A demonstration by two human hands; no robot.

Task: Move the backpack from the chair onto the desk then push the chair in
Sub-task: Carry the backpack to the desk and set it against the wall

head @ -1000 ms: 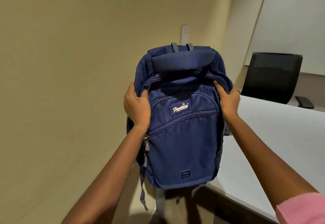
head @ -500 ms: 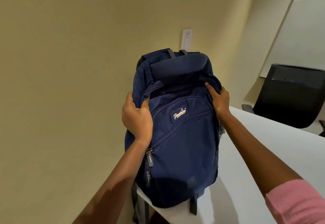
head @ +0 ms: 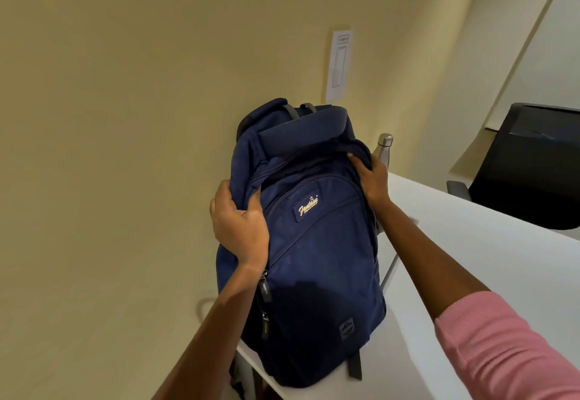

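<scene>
A navy blue backpack (head: 317, 255) with a yellow logo patch stands upright on the near left corner of the white desk (head: 470, 274), leaning slightly toward the beige wall. My left hand (head: 240, 227) grips its left side below the top flap. My right hand (head: 372, 176) holds its upper right edge. A black office chair (head: 533, 164) stands at the desk's far side on the right. The chair the backpack came from is out of sight.
A steel bottle (head: 383, 151) stands on the desk just behind the backpack's right shoulder. A white paper notice (head: 339, 65) hangs on the beige wall. The wall runs close along the desk's left edge. A whiteboard fills the upper right corner.
The backpack has come down from the air onto the desk corner and shifted further over the surface. Both hands stayed on its sides. The steel bottle has come into view.
</scene>
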